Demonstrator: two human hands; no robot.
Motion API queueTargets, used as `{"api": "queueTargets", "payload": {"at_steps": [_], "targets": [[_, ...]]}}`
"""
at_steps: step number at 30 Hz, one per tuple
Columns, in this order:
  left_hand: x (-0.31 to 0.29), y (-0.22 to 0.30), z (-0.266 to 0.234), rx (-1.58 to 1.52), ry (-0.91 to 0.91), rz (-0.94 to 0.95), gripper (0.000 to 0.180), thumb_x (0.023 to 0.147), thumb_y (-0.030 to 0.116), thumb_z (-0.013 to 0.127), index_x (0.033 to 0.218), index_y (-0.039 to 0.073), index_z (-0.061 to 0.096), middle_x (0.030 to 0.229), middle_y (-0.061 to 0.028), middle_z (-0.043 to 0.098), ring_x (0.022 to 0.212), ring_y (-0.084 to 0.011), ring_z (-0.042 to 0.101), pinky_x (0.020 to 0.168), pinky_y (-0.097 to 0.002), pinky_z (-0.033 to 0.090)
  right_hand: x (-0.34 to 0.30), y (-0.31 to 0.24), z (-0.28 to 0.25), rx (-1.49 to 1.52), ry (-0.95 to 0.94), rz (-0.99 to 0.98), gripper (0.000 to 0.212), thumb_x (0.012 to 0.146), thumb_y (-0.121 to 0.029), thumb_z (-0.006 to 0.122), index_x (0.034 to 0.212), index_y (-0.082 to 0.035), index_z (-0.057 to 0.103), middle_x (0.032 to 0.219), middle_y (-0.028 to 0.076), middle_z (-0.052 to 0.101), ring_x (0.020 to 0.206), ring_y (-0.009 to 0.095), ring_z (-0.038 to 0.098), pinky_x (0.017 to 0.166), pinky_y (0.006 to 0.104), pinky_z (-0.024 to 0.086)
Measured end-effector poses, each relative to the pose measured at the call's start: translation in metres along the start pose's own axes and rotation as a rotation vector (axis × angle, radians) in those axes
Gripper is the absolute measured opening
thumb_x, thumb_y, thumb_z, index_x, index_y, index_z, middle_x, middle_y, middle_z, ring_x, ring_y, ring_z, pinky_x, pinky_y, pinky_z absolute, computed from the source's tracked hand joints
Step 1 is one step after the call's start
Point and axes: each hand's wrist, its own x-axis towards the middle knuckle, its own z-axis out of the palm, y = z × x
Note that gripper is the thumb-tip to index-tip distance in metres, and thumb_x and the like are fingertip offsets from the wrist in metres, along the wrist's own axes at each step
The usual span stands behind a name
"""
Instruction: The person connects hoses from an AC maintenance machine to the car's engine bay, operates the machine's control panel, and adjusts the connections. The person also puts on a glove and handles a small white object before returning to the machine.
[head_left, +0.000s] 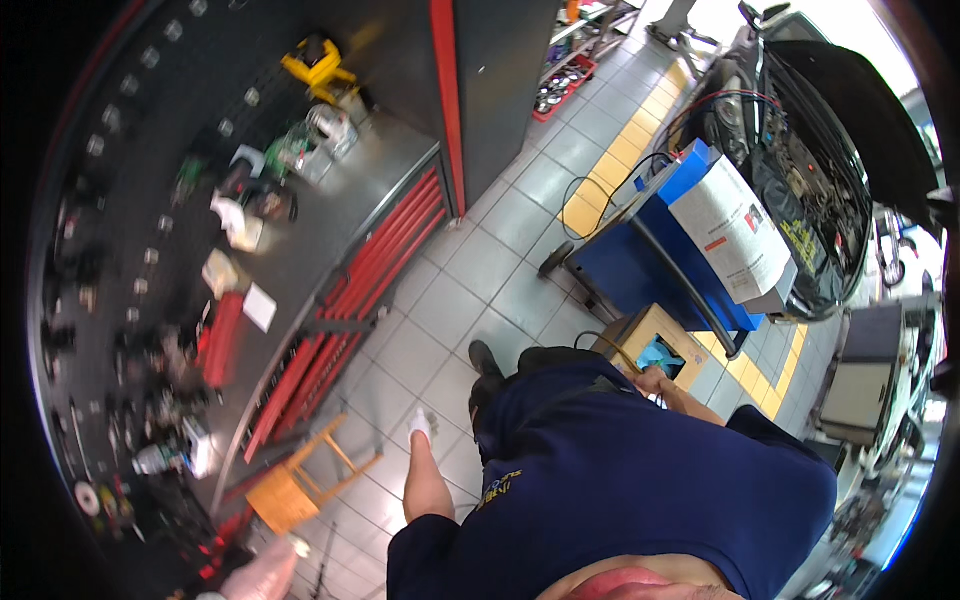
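Note:
My left hand [421,425] hangs over the tiled floor by my side, left of my body. Something white covers most of it; whether that is a glove or a held cloth is unclear, and its fingers are too small to make out. My right hand [652,382] is curled at the near edge of an open cardboard box [690,372] with light blue material [660,354] inside. A thin yellowish hose or cord runs to its fingers, but what they hold is not clear.
A blue wheeled cart [640,250] carrying a printed sheet [732,228] stands ahead right, before a car with its hood raised [800,170]. On the left are a workbench [385,150] with red drawers [350,310] and a wooden stool [290,495]. A red parts tray [565,90] lies farther off.

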Motion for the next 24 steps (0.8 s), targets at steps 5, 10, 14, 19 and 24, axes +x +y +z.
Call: {"api": "queueTargets", "payload": {"at_steps": [5,10,14,19,24], "targets": [[0.056,0.276,0.034,0.257,-0.085,0.252,0.056,0.115,0.054,0.047,0.111,0.008,0.078,0.099,-0.0053,0.079,0.076,-0.0175,0.069,0.068,-0.0378,0.052,-0.019,-0.089,-0.036,0.568,-0.116,0.256,0.12,0.081,-0.095,0.067,0.132,0.014,0.072,0.134,0.031,0.074,0.131,0.041,0.07,0.106,0.0468,0.054],[0.073,0.46,0.15,0.282,-0.288,0.301,0.048,0.112,0.051,0.053,0.095,0.014,0.078,0.083,0.0003,0.074,0.061,-0.0116,0.06,0.05,-0.029,0.037,0.006,-0.143,-0.044,0.771,-0.255,0.212,0.119,0.088,-0.094,0.06,0.133,0.016,0.069,0.12,0.031,0.077,0.118,0.037,0.074,0.098,0.0437,0.056],[0.06,0.552,0.248,0.389,-0.343,0.221,0.047,0.112,0.052,0.05,0.092,0.018,0.075,0.083,0.0019,0.072,0.064,-0.0119,0.06,0.053,-0.0296,0.038,0.029,-0.176,-0.06,0.896,-0.275,0.352,0.117,0.089,-0.093,0.061,0.133,0.015,0.07,0.118,0.03,0.077,0.116,0.037,0.074,0.098,0.0438,0.056],[0.04,0.655,0.358,0.753,-0.426,0.024,0.062,0.116,0.054,0.042,0.128,0.002,0.074,0.113,-0.0105,0.079,0.082,-0.0198,0.069,0.069,-0.0343,0.054,0.049,-0.227,-0.09,1.085,-0.283,0.518,0.114,0.089,-0.092,0.062,0.132,0.013,0.071,0.116,0.029,0.077,0.115,0.036,0.074,0.097,0.044,0.056],[0.056,0.75,0.506,1.124,-0.406,0.18,0.06,0.115,0.053,0.045,0.127,0.003,0.076,0.12,-0.0112,0.08,0.091,-0.0217,0.071,0.073,-0.0353,0.054,0.078,-0.287,-0.13,1.28,-0.264,0.687,0.111,0.089,-0.091,0.063,0.132,0.012,0.072,0.114,0.027,0.077,0.113,0.036,0.074,0.096,0.0441,0.056]]}}
